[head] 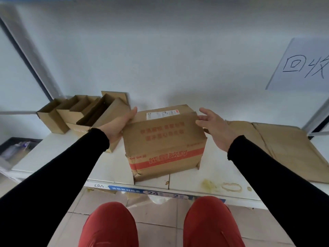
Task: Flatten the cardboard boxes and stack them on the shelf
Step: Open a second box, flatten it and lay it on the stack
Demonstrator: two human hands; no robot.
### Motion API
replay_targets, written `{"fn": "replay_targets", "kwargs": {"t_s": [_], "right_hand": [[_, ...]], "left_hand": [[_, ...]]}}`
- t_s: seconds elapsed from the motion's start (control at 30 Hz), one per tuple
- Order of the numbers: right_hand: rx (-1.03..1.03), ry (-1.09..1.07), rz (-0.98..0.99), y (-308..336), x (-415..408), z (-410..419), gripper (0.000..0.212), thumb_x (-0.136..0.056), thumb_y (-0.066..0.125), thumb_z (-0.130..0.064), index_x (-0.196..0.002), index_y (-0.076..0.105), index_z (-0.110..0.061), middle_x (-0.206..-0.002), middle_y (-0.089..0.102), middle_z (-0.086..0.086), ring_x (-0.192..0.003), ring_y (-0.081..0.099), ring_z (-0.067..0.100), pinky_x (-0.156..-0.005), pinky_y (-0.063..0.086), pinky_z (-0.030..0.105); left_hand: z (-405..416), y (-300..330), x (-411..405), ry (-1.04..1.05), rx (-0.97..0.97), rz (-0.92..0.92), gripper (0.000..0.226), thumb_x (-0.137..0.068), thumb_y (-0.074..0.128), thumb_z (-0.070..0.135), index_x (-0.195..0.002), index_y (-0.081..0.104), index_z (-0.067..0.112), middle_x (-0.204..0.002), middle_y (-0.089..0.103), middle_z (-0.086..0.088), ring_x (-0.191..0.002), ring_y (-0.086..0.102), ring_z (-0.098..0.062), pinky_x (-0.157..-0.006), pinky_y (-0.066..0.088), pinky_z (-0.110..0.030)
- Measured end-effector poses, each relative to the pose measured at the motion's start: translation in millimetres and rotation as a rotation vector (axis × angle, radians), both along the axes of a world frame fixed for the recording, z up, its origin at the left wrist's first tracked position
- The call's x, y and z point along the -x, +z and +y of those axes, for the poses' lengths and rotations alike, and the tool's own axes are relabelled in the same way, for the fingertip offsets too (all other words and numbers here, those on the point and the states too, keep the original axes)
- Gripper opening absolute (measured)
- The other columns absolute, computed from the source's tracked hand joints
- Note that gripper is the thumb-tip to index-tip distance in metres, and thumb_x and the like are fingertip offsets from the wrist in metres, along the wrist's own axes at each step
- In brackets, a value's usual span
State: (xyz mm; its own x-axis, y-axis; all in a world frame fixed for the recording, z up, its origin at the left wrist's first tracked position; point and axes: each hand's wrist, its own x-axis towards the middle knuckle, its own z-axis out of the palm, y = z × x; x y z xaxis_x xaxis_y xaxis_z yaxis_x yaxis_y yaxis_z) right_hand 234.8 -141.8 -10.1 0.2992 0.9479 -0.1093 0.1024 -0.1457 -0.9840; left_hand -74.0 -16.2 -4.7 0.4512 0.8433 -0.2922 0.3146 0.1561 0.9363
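The printed box (164,141) stands upright and still full-shaped at the middle of the white shelf (219,168), its near bottom corner almost at the front lip. My left hand (121,124) cups its upper left edge at about ten o'clock from the box's centre, thumb on the top face, the fingers behind the side (hidden, so I cannot tell how tightly they close). My right hand (216,129) is spread wide, fingertips just meeting the top right edge at two o'clock, gripping nothing.

To flatten it well, I would judge the orange tape band (165,158) across the front the first obstacle: the seam has to be split before the walls will fold. I would keep the left hand as the anchor and let the right work the flaps open, then push opposite corners together so the box collapses along its own creases instead of crumpling.

Flattened sheets (277,145) already lie at three o'clock, the obvious stack. The open boxes (83,113) at ten o'clock sit close to my left wrist, so I would swing wide of them.
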Motion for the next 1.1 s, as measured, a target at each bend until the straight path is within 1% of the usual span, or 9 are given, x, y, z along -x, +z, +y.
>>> {"fn": "replay_targets", "kwargs": {"t_s": [0.1,0.17,0.27,0.37,0.43,0.53,0.7,0.97,1.1], "right_hand": [[-0.050,-0.060,0.258,1.4,7.0,-4.9,0.038,-0.104,0.049,-0.005,-0.139,0.056,-0.017,-0.111,0.068,-0.003,-0.103,0.061,0.016,-0.087,0.050,0.029],[-0.099,-0.048,0.358,2.3,11.8,-10.7,0.029,-0.106,0.045,-0.008,-0.123,0.066,-0.020,-0.103,0.071,-0.003,-0.091,0.062,0.015,-0.070,0.048,0.025],[-0.218,0.017,0.415,-0.1,10.3,-17.0,0.025,-0.106,0.047,-0.014,-0.112,0.069,-0.025,-0.108,0.071,0.002,-0.096,0.061,0.020,-0.076,0.044,0.033],[-0.281,0.093,0.414,0.2,5.1,-26.8,0.020,-0.105,0.049,-0.017,-0.112,0.066,-0.024,-0.111,0.067,0.004,-0.096,0.058,0.020,-0.080,0.040,0.033],[-0.303,0.121,0.426,-2.8,1.4,-31.9,0.019,-0.105,0.048,-0.016,-0.112,0.065,-0.022,-0.109,0.066,0.004,-0.097,0.058,0.019,-0.084,0.041,0.034],[-0.323,0.125,0.456,-6.7,-1.2,-37.3,0.019,-0.106,0.047,-0.018,-0.113,0.065,-0.018,-0.108,0.065,0.007,-0.103,0.057,0.021,-0.093,0.041,0.037],[-0.362,0.133,0.399,7.8,6.4,-41.3,0.026,-0.106,0.045,-0.024,-0.112,0.067,-0.012,-0.108,0.068,0.006,-0.108,0.060,0.018,-0.097,0.045,0.035],[-0.212,0.207,-0.140,-20.8,-8.0,-45.9,0.015,-0.101,0.058,-0.023,-0.098,0.071,-0.018,-0.096,0.066,-0.001,-0.093,0.058,0.009,-0.089,0.039,0.026],[0.069,0.354,-0.654,-66.7,-16.3,-51.9,0.022,-0.105,0.052,-0.020,-0.106,0.070,-0.031,-0.110,0.069,-0.019,-0.106,0.060,-0.005,-0.099,0.045,0.029]], "left_hand": [[12.7,3.5,10.7,-0.030,0.114,-0.089,0.085,-0.077,0.058,0.082,-0.137,0.060,0.022,-0.134,0.065,-0.001,-0.122,0.062,-0.021,-0.109,0.044,-0.041],[15.8,3.0,12.5,-0.107,0.077,-0.004,0.071,-0.090,0.065,0.057,-0.147,0.049,0.017,-0.132,0.062,0.003,-0.117,0.060,-0.014,-0.099,0.048,-0.029],[19.7,1.6,11.9,-0.199,-0.088,0.266,0.082,-0.095,0.069,0.019,-0.161,0.021,0.025,-0.157,0.033,0.001,-0.133,0.043,-0.014,-0.100,0.039,-0.018],[27.1,-2.0,10.6,-0.223,-0.296,0.514,0.084,-0.094,0.069,0.035,-0.161,0.019,0.031,-0.169,0.002,-0.002,-0.155,0.009,-0.024,-0.123,0.010,-0.038],[31.6,-8.2,6.9,-0.106,-0.392,0.482,0.072,-0.093,0.066,0.048,-0.156,0.035,0.030,-0.165,0.024,-0.003,-0.150,0.026,-0.024,-0.123,0.022,-0.039],[30.5,-3.3,0.4,0.124,-0.400,0.228,0.064,-0.088,0.059,0.066,-0.138,0.058,0.026,-0.128,0.063,0.006,-0.117,0.059,-0.016,-0.098,0.050,-0.033],[39.2,51.4,-15.6,0.336,-0.488,0.057,0.039,-0.099,0.053,0.053,-0.108,0.063,0.016,-0.095,0.067,0.002,-0.097,0.068,-0.026,-0.081,0.060,-0.053],[15.6,71.2,-14.9,0.287,-0.697,0.082,0.045,-0.096,0.053,0.058,-0.095,0.067,0.015,-0.089,0.069,0.004,-0.087,0.066,-0.015,-0.083,0.054,-0.040],[-19.9,27.1,-15.5,0.229,-0.679,0.151,0.031,-0.102,0.053,0.040,-0.075,0.054,0.025,-0.072,0.057,0.013,-0.069,0.053,0.001,-0.061,0.037,-0.011]]}}
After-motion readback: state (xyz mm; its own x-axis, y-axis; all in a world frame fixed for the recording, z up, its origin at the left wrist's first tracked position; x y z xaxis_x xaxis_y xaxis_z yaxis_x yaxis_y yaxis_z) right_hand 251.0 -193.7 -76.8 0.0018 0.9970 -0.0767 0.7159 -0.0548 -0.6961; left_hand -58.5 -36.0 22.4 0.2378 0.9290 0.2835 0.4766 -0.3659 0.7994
